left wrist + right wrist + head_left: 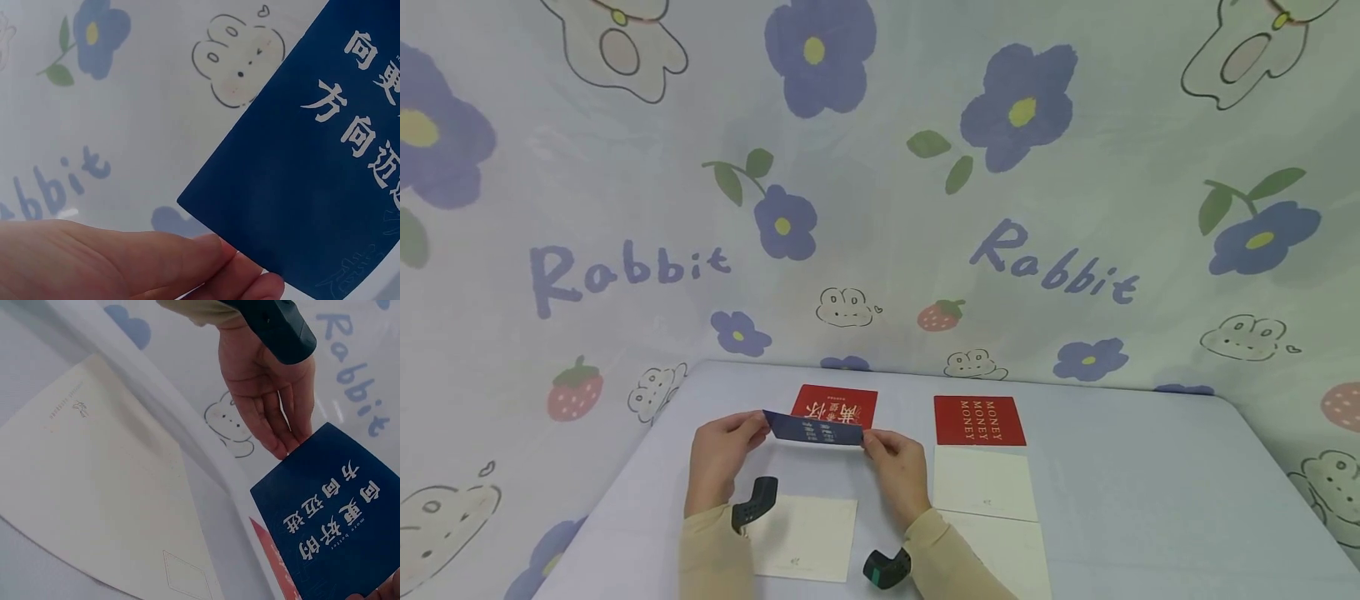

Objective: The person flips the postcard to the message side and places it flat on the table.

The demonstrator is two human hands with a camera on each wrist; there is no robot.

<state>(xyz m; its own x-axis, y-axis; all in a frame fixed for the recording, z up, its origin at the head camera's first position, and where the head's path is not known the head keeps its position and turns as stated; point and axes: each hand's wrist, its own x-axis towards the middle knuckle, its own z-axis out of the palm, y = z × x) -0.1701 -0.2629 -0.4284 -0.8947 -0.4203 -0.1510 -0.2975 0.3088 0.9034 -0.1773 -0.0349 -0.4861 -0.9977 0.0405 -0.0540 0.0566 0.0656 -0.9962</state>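
A dark blue card (816, 429) with pale Chinese lettering is held up above the table, tilted. My left hand (722, 458) pinches its left end between thumb and fingers, as the left wrist view shows at the card's edge (231, 240). On the opposite end, my right hand (898, 471) pinches it too; only its fingertips (387, 590) show in the right wrist view. Behind the blue card lies a red card (850, 404) with pale characters, partly covered by it. A cream card (805, 537) lies below, between my forearms.
Right of my hands, a red card (979, 421) lettered MONEY lies above two cream cards (985, 482) in a column. All rest on a pale table (1135, 500). A patterned cloth (880, 208) hangs behind. Each wrist wears a black camera mount (887, 569).
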